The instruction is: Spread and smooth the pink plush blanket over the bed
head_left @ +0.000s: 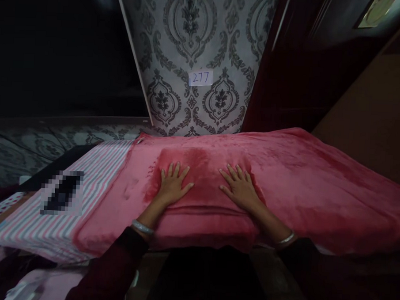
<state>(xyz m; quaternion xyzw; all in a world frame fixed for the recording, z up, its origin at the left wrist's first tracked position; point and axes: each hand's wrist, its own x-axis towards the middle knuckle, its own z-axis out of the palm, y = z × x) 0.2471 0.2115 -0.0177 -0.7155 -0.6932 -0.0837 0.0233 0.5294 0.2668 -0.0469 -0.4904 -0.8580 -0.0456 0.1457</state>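
A plush pink-red blanket (pixel 292 171) is spread out in front of me. My left hand (pixel 172 186) lies flat on it, left of the middle, with the fingers spread. On the right, my right hand (pixel 241 187) rests palm down in the same way, thumb pointing inward. Around and between both hands the pile shows darker, brushed patches. A fold crosses the blanket just below the hands. Each wrist wears a silvery bangle, and neither hand grips anything.
At the left, a striped cloth (pixel 102 176) shows beside the blanket, with a dark pixelated object (pixel 62 192) on it. Behind stand a large black screen (pixel 65 51), a patterned wall with a paper label (pixel 201 78) reading 277, and a dark red door (pixel 299 74).
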